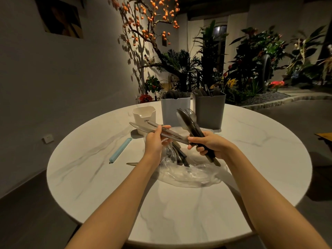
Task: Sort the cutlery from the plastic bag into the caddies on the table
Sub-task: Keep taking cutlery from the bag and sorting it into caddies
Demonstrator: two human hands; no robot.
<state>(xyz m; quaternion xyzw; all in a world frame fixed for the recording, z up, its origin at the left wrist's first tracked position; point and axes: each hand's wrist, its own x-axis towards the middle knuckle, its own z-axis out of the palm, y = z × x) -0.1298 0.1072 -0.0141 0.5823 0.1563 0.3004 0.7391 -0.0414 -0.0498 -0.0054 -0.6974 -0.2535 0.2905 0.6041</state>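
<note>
My left hand (154, 141) pinches two knives (142, 128) whose blades point left, above the clear plastic bag (190, 174). My right hand (209, 143) grips a bundle of several dark cutlery pieces (188, 121), their heads fanned up and to the left. More cutlery (179, 156) lies in the bag's mouth. Three caddies stand behind: a small cream caddy (143, 116), a light grey caddy (175, 109) and a dark grey caddy (210, 108), the two grey ones holding cutlery.
A light blue bag clip (120, 150) lies on the round marble table (100, 177) to the left. One loose piece of cutlery (132, 164) rests by my left forearm. Plants and a wall stand beyond the table.
</note>
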